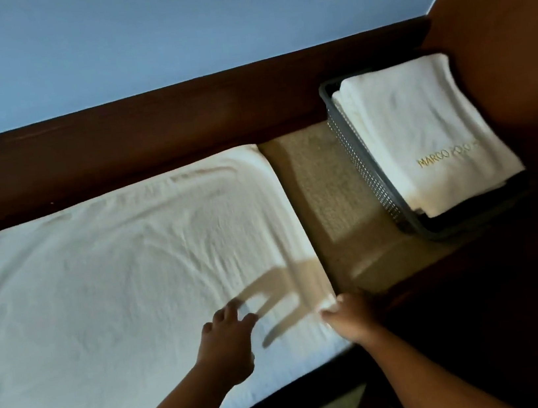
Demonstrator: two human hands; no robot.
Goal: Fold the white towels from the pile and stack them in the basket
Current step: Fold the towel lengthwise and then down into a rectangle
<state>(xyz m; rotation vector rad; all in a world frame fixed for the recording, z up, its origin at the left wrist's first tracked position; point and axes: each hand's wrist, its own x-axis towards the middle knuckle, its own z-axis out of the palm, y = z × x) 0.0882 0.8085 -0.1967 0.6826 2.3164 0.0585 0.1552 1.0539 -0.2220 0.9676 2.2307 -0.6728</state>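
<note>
White towel point(115, 277) spread flat over a tan padded surface point(322, 196). Over its near right part, left hand point(226, 343), fingers straight and splayed. At its near right edge, right hand point(347, 317) pinching the cloth. Right of the towel, grey basket point(354, 157) holding folded towels point(423, 133).

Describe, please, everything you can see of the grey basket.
The grey basket is rectangular, plastic-looking, with perforated walls and a solid rim. It stands upright on the tan surface, tucked into the wooden corner. A stack of folded white towels sits in it, rising above the rim; the top one bears gold lettering.
</note>
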